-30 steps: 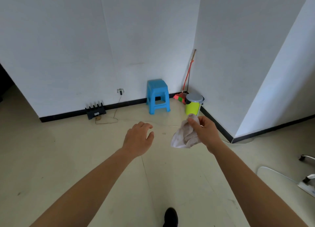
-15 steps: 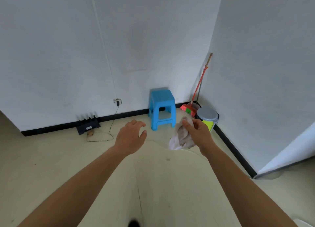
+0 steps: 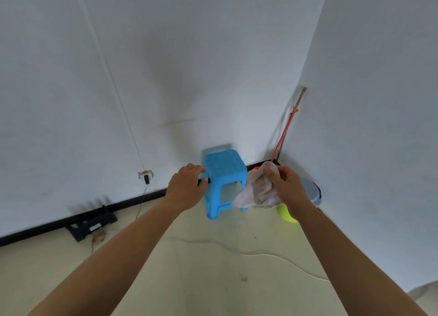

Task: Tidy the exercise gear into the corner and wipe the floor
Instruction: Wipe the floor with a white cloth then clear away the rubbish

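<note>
Pinching the rag (image 3: 257, 192), the right hand (image 3: 288, 187) dangles it above the floor (image 3: 213, 280) well below, while the left hand (image 3: 187, 190), loosely curled, seemingly empty, hovers left of it

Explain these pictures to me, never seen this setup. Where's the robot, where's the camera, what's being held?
There is no robot. A person works with bare hands, and one wide-angle camera worn on their head looks forward and down, hence the two forearms in view. The right hand pinches a crumpled pale cloth. The left hand is held out with loosely curled fingers and holds nothing.

Ahead is a room corner. On the floor a blue plastic stool stands by the wall. A yellow-green bin is partly hidden behind the right hand, and a broom leans in the corner. Further left, a black device lies by the skirting below a wall socket. A pale cord trails across the floor.
</note>
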The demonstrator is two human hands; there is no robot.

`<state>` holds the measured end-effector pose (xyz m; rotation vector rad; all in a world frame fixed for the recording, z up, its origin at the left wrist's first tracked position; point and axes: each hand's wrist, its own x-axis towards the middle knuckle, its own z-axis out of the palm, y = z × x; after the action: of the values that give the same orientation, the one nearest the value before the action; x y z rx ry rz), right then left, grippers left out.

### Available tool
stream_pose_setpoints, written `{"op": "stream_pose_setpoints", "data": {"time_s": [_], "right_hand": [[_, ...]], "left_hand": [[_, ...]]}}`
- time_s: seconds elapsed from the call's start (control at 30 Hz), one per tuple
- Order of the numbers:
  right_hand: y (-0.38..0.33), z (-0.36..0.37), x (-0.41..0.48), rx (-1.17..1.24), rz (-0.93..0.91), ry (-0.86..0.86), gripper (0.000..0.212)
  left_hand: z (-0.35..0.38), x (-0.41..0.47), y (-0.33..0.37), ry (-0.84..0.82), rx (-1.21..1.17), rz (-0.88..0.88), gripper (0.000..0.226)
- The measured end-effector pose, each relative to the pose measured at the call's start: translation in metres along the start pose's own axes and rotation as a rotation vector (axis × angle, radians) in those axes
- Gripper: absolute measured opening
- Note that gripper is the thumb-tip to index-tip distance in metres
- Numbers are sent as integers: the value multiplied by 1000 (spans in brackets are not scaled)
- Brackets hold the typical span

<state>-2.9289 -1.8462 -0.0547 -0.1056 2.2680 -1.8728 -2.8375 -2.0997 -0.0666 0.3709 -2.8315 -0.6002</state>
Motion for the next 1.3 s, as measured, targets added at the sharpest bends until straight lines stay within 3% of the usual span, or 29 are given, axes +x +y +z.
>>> {"op": "stream_pose_setpoints", "data": {"time_s": [0.23, 0.63, 0.8, 1.1, 1.23, 1.3], "right_hand": [[31, 47, 195, 85, 78, 43, 24], [56, 113, 523, 106, 314, 1, 31], [99, 144, 594, 113, 419, -15, 29], [249, 192, 679, 182, 652, 4, 36], [325, 222, 705, -31, 681, 85, 28], [358, 242, 709, -170, 640, 71, 34]], "left_hand": [[71, 186, -49, -110, 56, 28, 37], [160, 481, -106, -240, 19, -134, 32], [225, 539, -146, -349, -9, -175, 31], [423, 579, -240, -635, -148, -352, 32], [496, 575, -273, -688, -189, -443, 30], [521, 570, -287, -720, -224, -510, 31]]}}
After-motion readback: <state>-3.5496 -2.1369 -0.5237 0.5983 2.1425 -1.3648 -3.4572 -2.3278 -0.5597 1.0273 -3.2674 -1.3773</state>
